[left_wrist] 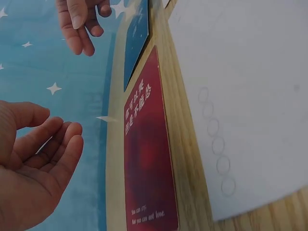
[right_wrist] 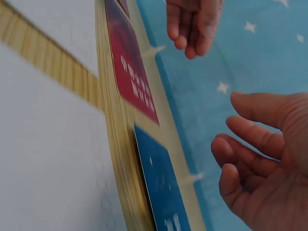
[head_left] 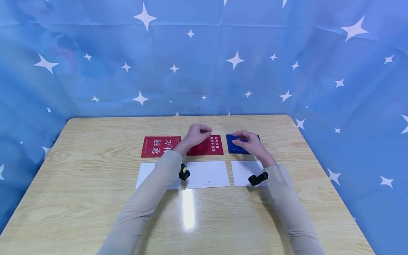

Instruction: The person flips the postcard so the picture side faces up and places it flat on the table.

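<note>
My left hand point(head_left: 198, 134) hovers over the middle red card point(head_left: 211, 146), its fingers loosely bent with nothing between them. Over the blue card point(head_left: 236, 146) at the right is my right hand point(head_left: 250, 141), thumb and fingers apart and holding nothing. In the left wrist view the red card point(left_wrist: 147, 154) lies flat with white lettering, beside the fingers point(left_wrist: 53, 149). The right wrist view shows the blue card point(right_wrist: 161, 178) on the wood, left of the relaxed fingers point(right_wrist: 250, 149). Another red card point(head_left: 153, 147) with large white characters lies at the left, partly behind my left forearm.
Three white sheets lie in a row nearer me: the left sheet point(head_left: 145, 171), partly under my left sleeve, the middle sheet point(head_left: 207, 173), and the right sheet point(head_left: 242, 173). The wooden table point(head_left: 79, 177) meets a blue star-patterned cloth point(head_left: 204, 63) behind it.
</note>
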Available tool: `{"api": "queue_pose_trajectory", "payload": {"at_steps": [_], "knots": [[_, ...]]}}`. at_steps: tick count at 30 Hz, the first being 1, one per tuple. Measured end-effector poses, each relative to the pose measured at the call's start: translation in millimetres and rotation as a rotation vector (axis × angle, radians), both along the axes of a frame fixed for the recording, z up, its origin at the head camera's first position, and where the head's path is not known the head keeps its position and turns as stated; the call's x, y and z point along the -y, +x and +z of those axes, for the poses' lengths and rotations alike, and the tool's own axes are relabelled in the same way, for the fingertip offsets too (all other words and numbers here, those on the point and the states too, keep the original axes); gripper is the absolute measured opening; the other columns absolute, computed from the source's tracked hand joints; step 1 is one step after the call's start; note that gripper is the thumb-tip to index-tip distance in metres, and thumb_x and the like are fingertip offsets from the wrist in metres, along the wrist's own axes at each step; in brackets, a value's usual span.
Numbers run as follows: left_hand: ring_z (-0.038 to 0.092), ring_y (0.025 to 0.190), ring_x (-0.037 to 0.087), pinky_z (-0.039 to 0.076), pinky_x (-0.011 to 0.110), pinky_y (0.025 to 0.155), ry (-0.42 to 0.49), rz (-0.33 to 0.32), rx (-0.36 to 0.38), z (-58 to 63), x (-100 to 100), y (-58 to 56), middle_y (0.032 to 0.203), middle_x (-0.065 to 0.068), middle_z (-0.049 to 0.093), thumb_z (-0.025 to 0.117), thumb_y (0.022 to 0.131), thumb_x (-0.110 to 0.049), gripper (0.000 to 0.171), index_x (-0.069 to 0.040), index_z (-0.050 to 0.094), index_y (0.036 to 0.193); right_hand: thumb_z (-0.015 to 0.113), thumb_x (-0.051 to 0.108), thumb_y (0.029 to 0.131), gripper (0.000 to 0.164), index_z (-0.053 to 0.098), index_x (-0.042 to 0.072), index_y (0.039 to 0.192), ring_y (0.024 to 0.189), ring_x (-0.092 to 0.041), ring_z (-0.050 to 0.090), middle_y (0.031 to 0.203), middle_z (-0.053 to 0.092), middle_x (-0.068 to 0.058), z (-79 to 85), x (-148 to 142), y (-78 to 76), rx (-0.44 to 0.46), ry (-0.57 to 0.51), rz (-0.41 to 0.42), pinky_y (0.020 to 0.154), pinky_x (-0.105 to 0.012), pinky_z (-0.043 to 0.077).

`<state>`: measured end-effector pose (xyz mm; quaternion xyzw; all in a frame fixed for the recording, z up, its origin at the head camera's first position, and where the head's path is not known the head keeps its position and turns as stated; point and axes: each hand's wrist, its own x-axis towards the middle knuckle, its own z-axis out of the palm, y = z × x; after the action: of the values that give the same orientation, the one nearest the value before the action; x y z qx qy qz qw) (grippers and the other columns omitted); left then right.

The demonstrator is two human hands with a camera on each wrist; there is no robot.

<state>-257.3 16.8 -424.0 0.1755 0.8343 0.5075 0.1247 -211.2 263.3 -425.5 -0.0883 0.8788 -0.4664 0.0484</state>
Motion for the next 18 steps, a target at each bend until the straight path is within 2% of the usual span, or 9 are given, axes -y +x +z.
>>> {"api": "queue_pose_trajectory", "payload": {"at_steps": [5,10,14,18], "knots": [[0.057,0.102,0.023,0.048,0.032,0.087,-0.021,0.006,-0.041,2.3,11.8,3.3,0.116,0.012,0.063,0.056,0.094,-0.013,0.028,0.0,0.064,0.118,0.061,0.011,0.091,0.034,0.057,-0.002,0.122,0.092,-0.031,0.053,0.104,0.06,-0.021,15.9,26.0,9.4,0.02,-0.013,0.046,0.07,-0.028,0.044],[0.058,0.103,0.025,0.048,0.033,0.088,0.002,0.008,-0.045,2.3,25.1,7.4,0.116,0.014,0.062,0.057,0.093,-0.011,0.028,0.002,0.063,0.117,0.061,0.007,0.091,0.034,0.056,-0.002,0.123,0.094,-0.035,0.052,0.108,0.058,-0.025,32.9,52.6,20.3,0.039,-0.019,0.081,0.071,-0.029,0.045],[0.057,0.106,0.024,0.049,0.033,0.088,0.0,0.038,-0.034,1.5,39.0,14.9,0.118,0.013,0.062,0.059,0.092,-0.013,0.029,0.001,0.063,0.118,0.063,0.01,0.09,0.036,0.057,0.0,0.123,0.097,-0.032,0.052,0.113,0.058,-0.023,21.4,63.6,14.1,0.049,-0.035,0.104,0.071,-0.031,0.046],[0.057,0.106,0.024,0.049,0.034,0.088,0.002,0.048,-0.027,-2.0,54.6,22.1,0.117,0.011,0.062,0.06,0.092,-0.013,0.029,-0.002,0.063,0.119,0.065,0.01,0.088,0.037,0.057,-0.003,0.121,0.093,-0.028,0.055,0.113,0.059,-0.022,2.7,71.9,7.2,0.004,-0.066,0.165,0.068,-0.026,0.046]]}}
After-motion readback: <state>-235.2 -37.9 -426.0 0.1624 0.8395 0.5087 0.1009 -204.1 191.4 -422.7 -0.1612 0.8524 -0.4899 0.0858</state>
